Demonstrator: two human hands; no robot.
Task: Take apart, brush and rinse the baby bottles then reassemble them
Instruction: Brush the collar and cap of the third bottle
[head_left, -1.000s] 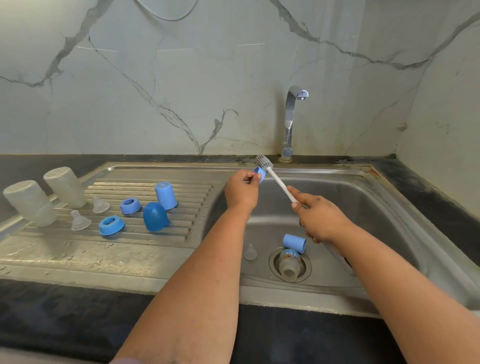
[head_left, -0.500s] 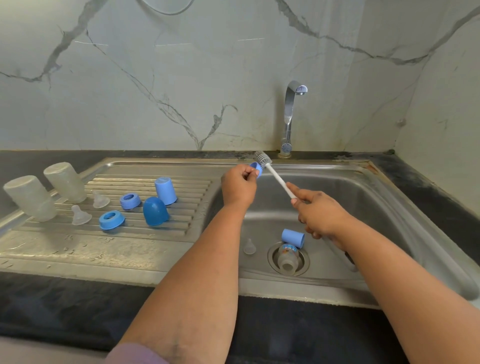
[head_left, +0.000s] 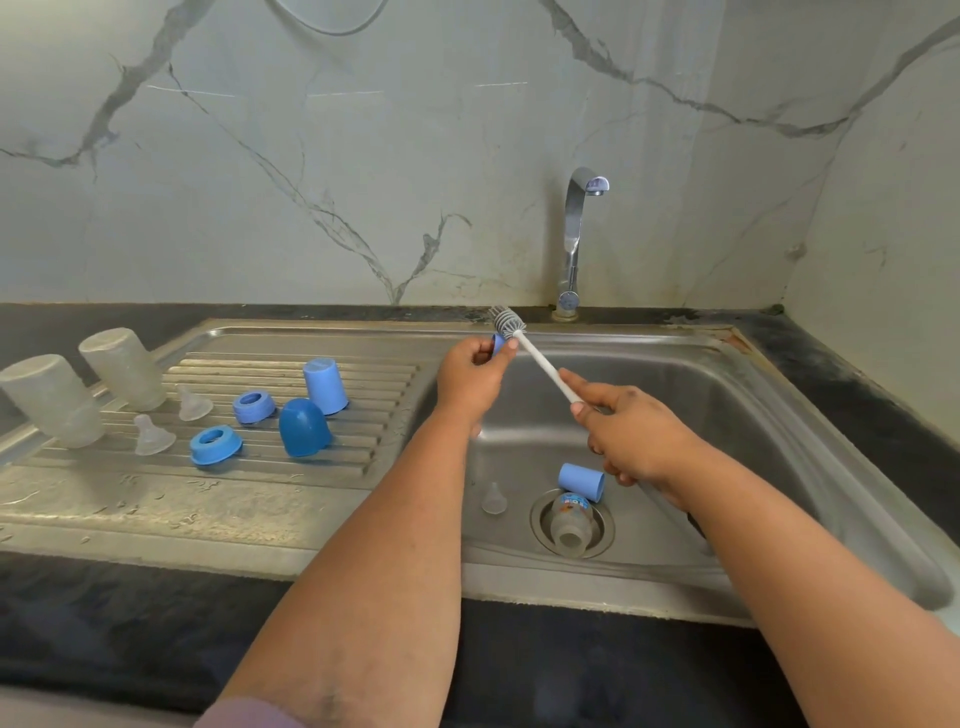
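Blue collar ring (head_left: 497, 344) is pinched in the left hand (head_left: 470, 382) over the sink (head_left: 753, 415); the right hand (head_left: 631, 439) grips the brush (head_left: 540, 358) handle, bristles reaching past the ring, so runoff likely falls into the basin.

Bottle (head_left: 570, 525) in sink (head_left: 753, 415) drain; caps (head_left: 311, 410) on drainboard (head_left: 156, 499) left.

Soft, even daylight fills the room; faint glare streaks the pale marble wall (head_left: 363, 156). Shadows are weak, focus crisp, edges bowed by the wide lens.
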